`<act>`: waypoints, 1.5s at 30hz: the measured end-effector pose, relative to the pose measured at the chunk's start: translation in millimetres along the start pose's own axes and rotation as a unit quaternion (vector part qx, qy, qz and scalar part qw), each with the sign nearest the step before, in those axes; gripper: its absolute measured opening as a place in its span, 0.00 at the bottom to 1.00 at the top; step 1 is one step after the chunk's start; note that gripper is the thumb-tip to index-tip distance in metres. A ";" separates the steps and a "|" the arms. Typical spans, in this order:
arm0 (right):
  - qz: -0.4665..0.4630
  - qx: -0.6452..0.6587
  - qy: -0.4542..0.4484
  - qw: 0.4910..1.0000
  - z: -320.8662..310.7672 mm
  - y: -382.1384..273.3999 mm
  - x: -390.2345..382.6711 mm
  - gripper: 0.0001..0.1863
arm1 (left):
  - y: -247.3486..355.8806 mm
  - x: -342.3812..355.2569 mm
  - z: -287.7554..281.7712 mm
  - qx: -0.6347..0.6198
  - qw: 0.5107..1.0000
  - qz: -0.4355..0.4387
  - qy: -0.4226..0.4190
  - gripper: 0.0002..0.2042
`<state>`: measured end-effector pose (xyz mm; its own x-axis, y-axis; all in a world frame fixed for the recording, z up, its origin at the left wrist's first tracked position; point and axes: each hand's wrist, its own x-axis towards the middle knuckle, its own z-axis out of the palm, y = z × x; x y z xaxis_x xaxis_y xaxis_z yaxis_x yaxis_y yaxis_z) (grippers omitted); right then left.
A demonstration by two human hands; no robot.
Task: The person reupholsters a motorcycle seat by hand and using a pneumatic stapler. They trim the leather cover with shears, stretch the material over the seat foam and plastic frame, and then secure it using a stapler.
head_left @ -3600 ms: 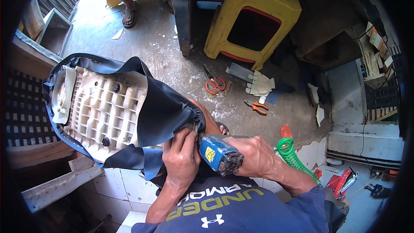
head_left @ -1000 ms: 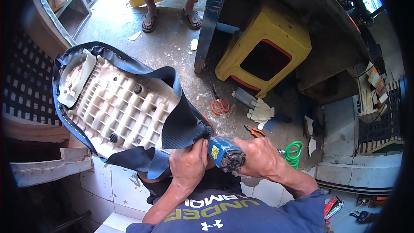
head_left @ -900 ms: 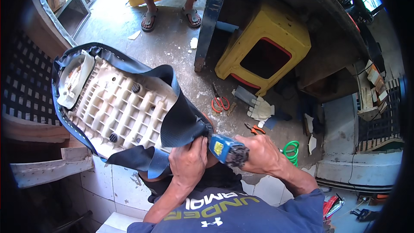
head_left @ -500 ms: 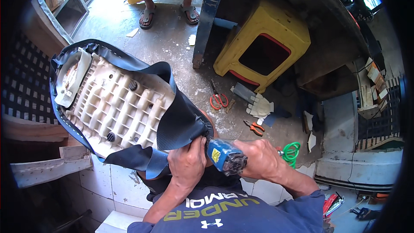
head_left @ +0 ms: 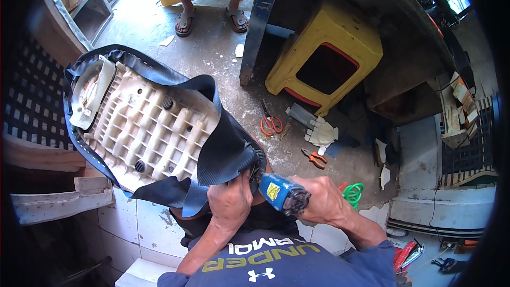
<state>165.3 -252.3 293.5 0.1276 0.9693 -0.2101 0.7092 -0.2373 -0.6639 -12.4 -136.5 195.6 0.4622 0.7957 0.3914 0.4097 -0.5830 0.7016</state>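
Note:
An upside-down motorcycle seat (head_left: 154,127) lies across my lap, its pale ribbed plastic base facing up. Black textured vinyl (head_left: 226,151) wraps its rim, with staples along the far and left edges; near me the cover hangs loose in folds. My left hand (head_left: 231,199) is closed on the gathered vinyl at the seat's near right end, thumb and fingers pressing the fold. In my right hand (head_left: 321,199) is a blue staple gun (head_left: 279,191), its nose close beside the left fingertips at the vinyl edge. Whether the nose touches the cover cannot be made out.
Orange-handled scissors (head_left: 271,125), pale gloves (head_left: 322,134) and orange-handled pliers (head_left: 314,158) lie on the floor ahead. A yellow stool (head_left: 332,53) rests beneath a dark table. A green coiled hose (head_left: 353,195) hangs beyond my right forearm. Another person's sandalled feet (head_left: 185,23) stand at the far side.
The staple gun and right hand have shifted slightly right. The seat and left hand keep nearly the same pose, while the green coil appears a little further left and lower.

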 end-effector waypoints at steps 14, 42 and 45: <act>-0.041 0.143 0.011 0.989 -2.1 108.0 -13.1 0.22 | -2.4 -0.4 5.6 -0.053 0.997 0.045 0.032 0.11; -0.154 0.456 -0.120 0.868 12.9 16.7 196.9 0.58 | -16.0 -82.4 -62.9 -0.284 0.852 0.029 -0.439 0.17; -0.188 0.451 -0.139 0.861 32.5 34.0 176.9 0.60 | 12.7 -31.8 -72.0 -0.171 0.662 -0.065 -0.727 0.23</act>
<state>189.4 -91.0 210.4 -0.2537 0.9654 0.0609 -0.1789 0.0151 -0.9837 -78.5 -157.4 234.9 0.8112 -0.3087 -0.4966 0.4321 -0.2557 0.8648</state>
